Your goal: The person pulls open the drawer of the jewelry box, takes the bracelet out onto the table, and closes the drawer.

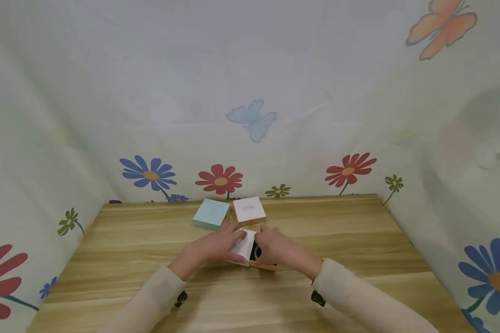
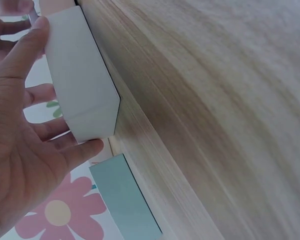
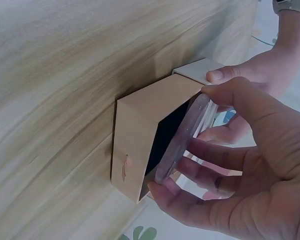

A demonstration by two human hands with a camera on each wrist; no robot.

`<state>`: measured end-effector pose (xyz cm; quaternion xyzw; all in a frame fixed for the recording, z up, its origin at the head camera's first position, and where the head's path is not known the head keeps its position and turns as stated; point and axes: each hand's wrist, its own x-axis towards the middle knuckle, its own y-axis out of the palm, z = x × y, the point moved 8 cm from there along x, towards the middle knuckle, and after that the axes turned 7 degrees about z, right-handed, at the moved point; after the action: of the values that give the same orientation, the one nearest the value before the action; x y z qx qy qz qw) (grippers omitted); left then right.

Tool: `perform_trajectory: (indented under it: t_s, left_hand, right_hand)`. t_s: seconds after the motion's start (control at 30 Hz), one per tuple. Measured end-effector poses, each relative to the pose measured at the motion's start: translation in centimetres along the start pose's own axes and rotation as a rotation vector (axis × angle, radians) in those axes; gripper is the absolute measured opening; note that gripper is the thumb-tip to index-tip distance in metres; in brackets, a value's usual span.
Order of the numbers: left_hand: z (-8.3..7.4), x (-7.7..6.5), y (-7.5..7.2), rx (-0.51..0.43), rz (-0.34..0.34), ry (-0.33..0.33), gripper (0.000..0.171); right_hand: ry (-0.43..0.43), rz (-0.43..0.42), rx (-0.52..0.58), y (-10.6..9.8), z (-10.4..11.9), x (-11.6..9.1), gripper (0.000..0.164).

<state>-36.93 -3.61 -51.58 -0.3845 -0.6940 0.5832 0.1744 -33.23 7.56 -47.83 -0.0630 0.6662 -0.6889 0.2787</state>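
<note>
In the head view a white slide-out box (image 1: 245,244) lies at the front of the group of boxes, its tan drawer (image 3: 140,120) pulled partly out to the right. Dark padding shows inside the drawer, and a small slit marks its end. My left hand (image 1: 218,243) grips the white sleeve (image 2: 80,65) between thumb and fingers. Over the drawer, my right hand (image 1: 278,247) pinches a pale, translucent bangle (image 3: 182,137) by its edges. The bangle is tilted at the drawer's opening; whether its lower edge touches the padding I cannot tell.
Behind the hands stand a light-blue box (image 1: 211,213) and another white box (image 1: 249,210) with a tan side. All rest on a wood-grain table (image 1: 141,231). A flower-printed curtain (image 1: 183,138) borders the table's back and sides.
</note>
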Motion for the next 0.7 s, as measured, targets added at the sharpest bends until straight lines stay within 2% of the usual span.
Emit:
perform_trajectory:
  t_s: [0.17, 0.27, 0.47, 0.57, 0.7]
  left_hand:
    - [-0.4, 0.7, 0.4, 0.004, 0.011, 0.026, 0.083]
    - [-0.4, 1.0, 0.8, -0.002, 0.014, 0.013, 0.085]
    - [0.1, 0.3, 1.7, -0.014, 0.008, 0.006, 0.085]
    - [0.6, -0.3, 1.3, 0.000, -0.008, 0.009, 0.083]
    - [0.4, 0.0, 0.2, -0.010, -0.030, 0.022, 0.082]
  right_hand:
    - [0.017, 0.010, 0.069, 0.6, -0.6, -1.2, 0.061]
    - [0.022, 0.005, 0.065, 0.7, -0.9, -1.5, 0.063]
    - [0.041, 0.015, 0.055, 1.1, -1.0, -1.1, 0.059]
    - [0.031, 0.002, 0.054, 0.8, -0.8, -0.7, 0.055]
    - [0.040, -0.027, 0.036, -0.1, -1.4, -0.7, 0.049]
